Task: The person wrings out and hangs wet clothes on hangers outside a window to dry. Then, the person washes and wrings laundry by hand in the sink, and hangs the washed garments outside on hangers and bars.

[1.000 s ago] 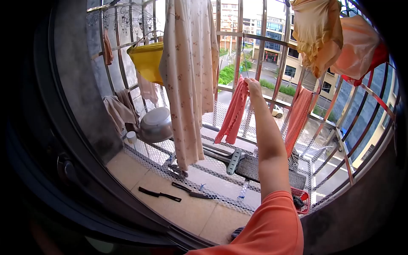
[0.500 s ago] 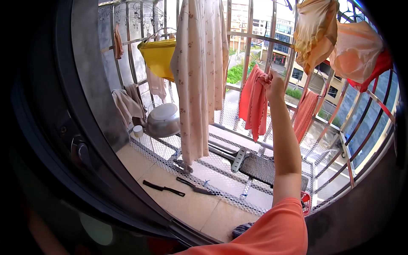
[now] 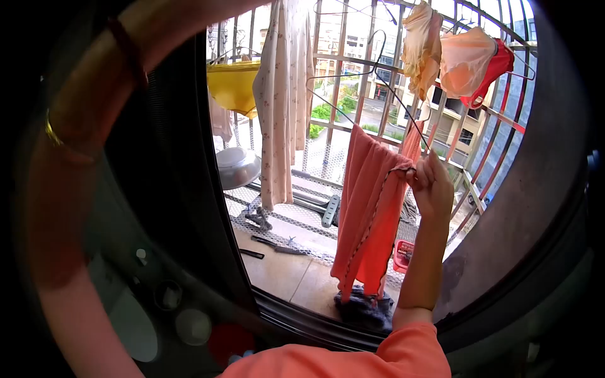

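Observation:
My right hand [image 3: 432, 184] is closed at the right end of a dark wire hanger [image 3: 403, 101], gripping its lower corner together with the edge of a coral-red cloth [image 3: 368, 208]. The cloth hangs in folds from the hanger and has a dark stitched edge. The hanger's hook points up and is apart from the bars. My left arm [image 3: 69, 208] arches across the upper left, with a gold bangle [image 3: 57, 138] and a dark red bracelet [image 3: 129, 53]. Its hand runs out of view at the top edge, so the fingers are hidden.
Window bars [image 3: 359, 94] enclose the balcony. Patterned trousers [image 3: 277, 113], a yellow garment [image 3: 234, 87] and peach underwear [image 3: 466, 63] hang there. A metal basin [image 3: 237, 167] leans at the left. A dark bundle [image 3: 364, 309] lies by the dark door frame [image 3: 233, 252]; a red basket [image 3: 403, 255] stands nearby.
My right hand has come away from the bars, bringing the coral-red cloth and its hanger nearer and lower. My left arm has risen into view. The camera view has shifted.

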The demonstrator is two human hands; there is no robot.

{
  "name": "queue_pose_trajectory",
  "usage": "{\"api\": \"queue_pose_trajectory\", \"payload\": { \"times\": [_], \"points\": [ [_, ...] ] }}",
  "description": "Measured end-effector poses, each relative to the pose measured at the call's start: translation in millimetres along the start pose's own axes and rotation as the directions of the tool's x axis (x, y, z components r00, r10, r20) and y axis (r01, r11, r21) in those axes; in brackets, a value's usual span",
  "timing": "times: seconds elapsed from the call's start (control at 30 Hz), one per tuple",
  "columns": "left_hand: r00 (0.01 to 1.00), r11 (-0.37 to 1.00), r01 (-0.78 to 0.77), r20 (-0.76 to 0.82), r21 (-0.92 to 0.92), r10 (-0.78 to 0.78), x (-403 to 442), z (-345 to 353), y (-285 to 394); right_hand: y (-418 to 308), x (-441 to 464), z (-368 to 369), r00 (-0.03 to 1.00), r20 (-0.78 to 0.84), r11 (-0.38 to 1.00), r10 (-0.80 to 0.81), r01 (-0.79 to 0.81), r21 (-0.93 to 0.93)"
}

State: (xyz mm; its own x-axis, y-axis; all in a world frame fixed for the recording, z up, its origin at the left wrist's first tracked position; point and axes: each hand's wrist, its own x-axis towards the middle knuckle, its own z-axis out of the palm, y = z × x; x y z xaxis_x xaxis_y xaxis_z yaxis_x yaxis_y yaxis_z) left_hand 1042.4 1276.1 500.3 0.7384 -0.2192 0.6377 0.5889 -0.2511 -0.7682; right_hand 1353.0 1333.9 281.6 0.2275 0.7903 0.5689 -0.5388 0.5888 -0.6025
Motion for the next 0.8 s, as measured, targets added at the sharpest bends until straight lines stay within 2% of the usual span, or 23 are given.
{"api": "queue_pose_trajectory", "payload": {
  "times": [0.03,0.07,0.1,0.13,0.17,0.2,0.23,0.27,0.3,0.33,0.37,0.43,0.53,0.57,0.63,0.7,0.73,0.77,0.8],
  "points": [
    [0.99,0.983,0.129,0.069,-0.128,-0.121,-5.2,-4.7,24.1,-5.4,-17.6,0.5,1.0,0.013,1.0,-0.015,0.015,0.02],
    [0.981,0.918,0.192,0.06,-0.347,-0.183,-24.2,13.2,43.5,-12.9,-35.8,5.0,0.999,-0.002,0.999,-0.043,0.043,-0.003],
    [0.898,0.897,0.354,0.365,-0.264,-0.247,-19.1,-8.8,80.2,-20.8,-55.0,10.4,0.998,-0.02,0.998,-0.066,0.065,-0.027],
    [0.923,0.8,0.361,0.303,-0.479,-0.236,-36.4,5.4,100.8,-27.3,-73.1,12.4,0.995,-0.037,0.995,-0.09,0.089,-0.034],
    [0.814,0.718,0.504,0.541,-0.479,-0.211,-43.1,6.0,123.8,-32.5,-90.7,13.1,0.992,-0.054,0.993,-0.116,0.115,-0.019],
    [0.788,0.649,0.558,0.576,-0.517,-0.219,-56.4,15.5,142.7,-36.1,-107.7,14.1,0.986,-0.083,0.99,-0.144,0.143,-0.017],
    [0.805,0.598,0.569,0.532,-0.565,-0.264,-71.1,22.2,156.5,-39.1,-123.0,15.6,0.979,-0.11,0.985,-0.171,0.171,-0.016],
    [0.73,0.431,0.678,0.613,-0.595,-0.301,-80.5,31.2,166.0,-41.9,-137.8,15.2,0.979,-0.106,0.985,-0.173,0.172,-0.024],
    [0.593,0.212,0.805,0.769,-0.554,-0.24,-83.8,35.9,171.4,-44.0,-151.8,14.3,0.979,-0.104,0.985,-0.174,0.172,-0.032],
    [0.565,0.014,0.82,0.807,-0.572,-0.169,-90.6,49.3,181.3,-45.5,-163.3,14.1,0.979,-0.101,0.984,-0.174,0.171,-0.041],
    [0.587,-0.151,0.776,0.789,-0.612,-0.178,-100.6,69.5,202.5,-46.0,-172.5,15.3,0.981,-0.104,0.987,-0.164,0.162,-0.023],
    [0.551,-0.355,0.746,0.821,-0.564,-0.146,-97.9,69.0,233.5,-47.0,-188.8,18.0,0.984,-0.112,0.99,-0.139,0.141,0.012],
    [0.545,-0.181,0.831,0.835,-0.526,0.079,-82.4,53.8,224.5,-55.2,-209.5,15.6,0.978,-0.165,0.992,-0.128,0.127,-0.012],
    [0.553,-0.377,0.784,0.831,-0.493,0.065,-87.4,51.0,227.0,-59.4,-217.3,12.5,0.973,-0.19,0.992,-0.128,0.125,-0.026],
    [0.584,-0.58,0.68,0.809,-0.448,0.059,-87.5,35.5,214.4,-70.8,-232.1,3.6,0.973,-0.2,0.993,-0.114,0.106,-0.048],
    [0.605,-0.73,0.516,0.794,-0.449,-0.061,-87.3,20.6,203.9,-82.1,-245.9,1.8,0.974,-0.209,0.996,-0.084,0.076,-0.048],
    [0.583,-0.852,0.427,0.812,-0.302,0.005,-88.3,10.3,198.4,-88.9,-253.7,-3.3,0.984,-0.162,0.997,-0.073,0.067,-0.044],
    [0.564,-0.871,0.436,0.823,-0.227,0.068,-90.6,2.3,196.7,-93.5,-260.3,0.2,0.979,-0.166,0.988,-0.115,0.096,-0.121],
    [0.504,-0.825,0.539,0.85,-0.172,0.152,-94.6,0.0,204.5,-97.4,-267.5,3.7,0.978,-0.145,0.975,-0.147,0.119,-0.188]
  ]
}}
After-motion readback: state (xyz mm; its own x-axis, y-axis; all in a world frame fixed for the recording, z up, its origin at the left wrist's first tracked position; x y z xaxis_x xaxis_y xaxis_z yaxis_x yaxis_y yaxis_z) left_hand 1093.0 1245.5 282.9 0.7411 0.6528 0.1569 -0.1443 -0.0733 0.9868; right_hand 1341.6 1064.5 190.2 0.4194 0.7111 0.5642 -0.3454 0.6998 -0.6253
